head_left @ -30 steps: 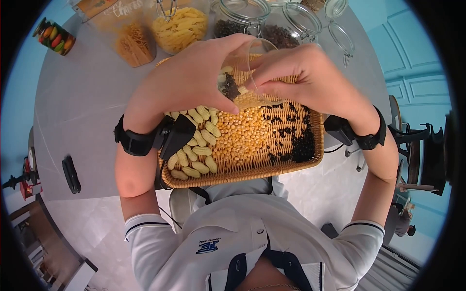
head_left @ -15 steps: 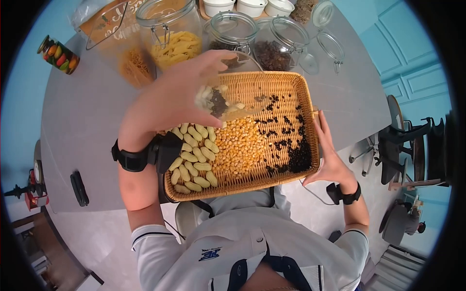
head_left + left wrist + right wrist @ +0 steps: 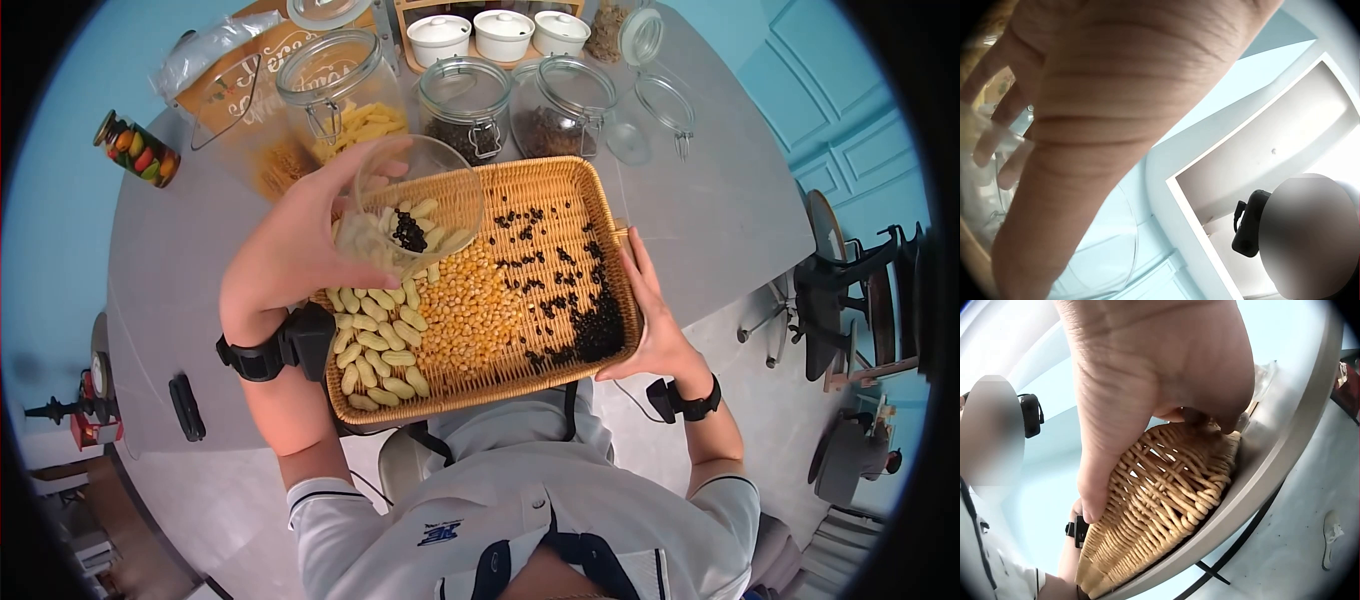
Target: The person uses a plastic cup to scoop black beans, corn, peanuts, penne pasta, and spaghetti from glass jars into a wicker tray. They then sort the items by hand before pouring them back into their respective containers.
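Note:
The left hand [image 3: 300, 235] grips a clear glass bowl [image 3: 460, 205], fingers on its far side and thumb on its near side. Black beans [image 3: 408, 232] and a few peanuts show in the bowl, above the left part of a wicker basket [image 3: 580, 175]. Peanuts [image 3: 375, 350], corn kernels [image 3: 465, 315] and more black beans [image 3: 600, 325] lie side by side in the basket. My right hand [image 3: 660, 335] holds the basket's right side; in the right wrist view the same hand [image 3: 1160, 369] has its thumb on the woven wall [image 3: 1154, 487].
Behind the basket stand glass jars of pasta [image 3: 365, 125] and dark contents [image 3: 475, 140], one with its lid swung open. White lidded pots [image 3: 502, 38] are farther back. A jar of colourful items [image 3: 135, 150] and a black object [image 3: 187, 407] are at the left.
My right hand has left the bowl and moved to the basket's right side. The left hand has carried the bowl leftward, over the peanuts, and the basket sits slightly farther left in view.

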Demonstrator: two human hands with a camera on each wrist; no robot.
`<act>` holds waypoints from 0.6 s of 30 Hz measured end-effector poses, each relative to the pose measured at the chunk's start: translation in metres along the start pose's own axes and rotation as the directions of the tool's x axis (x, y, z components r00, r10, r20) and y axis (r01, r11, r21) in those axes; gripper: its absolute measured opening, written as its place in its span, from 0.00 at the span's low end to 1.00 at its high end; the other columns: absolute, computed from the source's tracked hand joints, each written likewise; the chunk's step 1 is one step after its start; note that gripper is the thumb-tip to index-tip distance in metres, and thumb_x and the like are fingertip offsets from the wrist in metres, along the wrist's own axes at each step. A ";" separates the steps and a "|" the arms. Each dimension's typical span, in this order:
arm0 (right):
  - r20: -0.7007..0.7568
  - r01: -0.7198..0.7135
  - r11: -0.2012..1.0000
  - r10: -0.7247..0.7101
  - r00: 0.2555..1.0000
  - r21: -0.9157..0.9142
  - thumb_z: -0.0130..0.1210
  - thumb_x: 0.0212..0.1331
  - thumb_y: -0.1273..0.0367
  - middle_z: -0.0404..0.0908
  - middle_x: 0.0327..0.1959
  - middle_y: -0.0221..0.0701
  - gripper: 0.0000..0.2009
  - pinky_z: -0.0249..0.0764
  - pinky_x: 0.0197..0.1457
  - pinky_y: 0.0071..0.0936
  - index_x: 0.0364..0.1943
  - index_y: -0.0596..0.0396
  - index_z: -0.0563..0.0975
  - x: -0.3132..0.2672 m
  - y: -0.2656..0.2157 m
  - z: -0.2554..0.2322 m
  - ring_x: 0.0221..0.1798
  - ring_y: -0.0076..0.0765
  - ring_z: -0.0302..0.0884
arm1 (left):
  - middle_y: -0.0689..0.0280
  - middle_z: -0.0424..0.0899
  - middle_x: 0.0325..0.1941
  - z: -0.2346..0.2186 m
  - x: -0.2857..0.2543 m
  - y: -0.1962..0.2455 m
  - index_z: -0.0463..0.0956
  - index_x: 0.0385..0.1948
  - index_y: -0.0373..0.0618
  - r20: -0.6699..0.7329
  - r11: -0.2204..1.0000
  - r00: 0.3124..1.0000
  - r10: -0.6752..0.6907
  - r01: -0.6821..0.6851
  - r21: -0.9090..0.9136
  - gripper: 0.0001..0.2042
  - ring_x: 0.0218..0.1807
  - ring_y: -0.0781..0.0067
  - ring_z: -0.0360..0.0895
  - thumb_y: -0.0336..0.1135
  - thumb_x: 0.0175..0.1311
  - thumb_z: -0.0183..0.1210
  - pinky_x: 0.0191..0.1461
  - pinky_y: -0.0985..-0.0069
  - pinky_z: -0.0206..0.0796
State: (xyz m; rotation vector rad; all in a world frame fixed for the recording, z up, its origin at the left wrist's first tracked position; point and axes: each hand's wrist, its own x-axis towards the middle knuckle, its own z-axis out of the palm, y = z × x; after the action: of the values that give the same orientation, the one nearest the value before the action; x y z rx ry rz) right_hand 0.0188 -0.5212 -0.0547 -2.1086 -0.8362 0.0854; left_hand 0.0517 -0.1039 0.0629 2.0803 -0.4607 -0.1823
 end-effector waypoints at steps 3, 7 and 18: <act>-0.010 -0.013 1.000 0.013 1.000 0.009 0.85 0.24 0.48 0.27 0.83 0.56 0.74 0.44 0.83 0.52 0.82 0.46 0.47 0.000 -0.001 0.000 0.86 0.61 0.29 | 0.60 0.77 0.66 0.003 0.000 0.005 0.63 0.73 0.43 -0.007 1.000 1.000 -0.003 0.003 -0.029 0.55 0.71 0.68 0.70 0.24 0.29 0.79 0.78 0.69 0.54; -0.013 0.000 1.000 0.000 1.000 -0.009 0.85 0.25 0.48 0.28 0.83 0.56 0.74 0.44 0.83 0.52 0.82 0.46 0.47 0.001 -0.001 -0.001 0.86 0.61 0.29 | 0.62 0.79 0.62 0.005 -0.002 -0.001 0.66 0.72 0.50 -0.034 0.995 0.994 0.100 -0.099 0.020 0.51 0.64 0.68 0.73 0.25 0.34 0.78 0.64 0.70 0.64; 0.039 -0.022 0.990 0.028 0.999 -0.143 0.83 0.25 0.45 0.42 0.82 0.52 0.71 0.47 0.82 0.52 0.79 0.55 0.52 0.005 -0.023 -0.021 0.85 0.60 0.37 | 0.60 0.79 0.63 0.010 0.002 0.001 0.66 0.72 0.49 -0.023 0.993 0.993 0.117 -0.117 -0.018 0.51 0.67 0.65 0.73 0.25 0.35 0.78 0.67 0.70 0.64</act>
State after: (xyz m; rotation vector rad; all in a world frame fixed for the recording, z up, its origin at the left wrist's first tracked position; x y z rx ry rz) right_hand 0.0174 -0.5235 -0.0233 -2.2579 -0.8627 0.0844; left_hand 0.0502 -0.1126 0.0583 2.0282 -0.5639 -0.0944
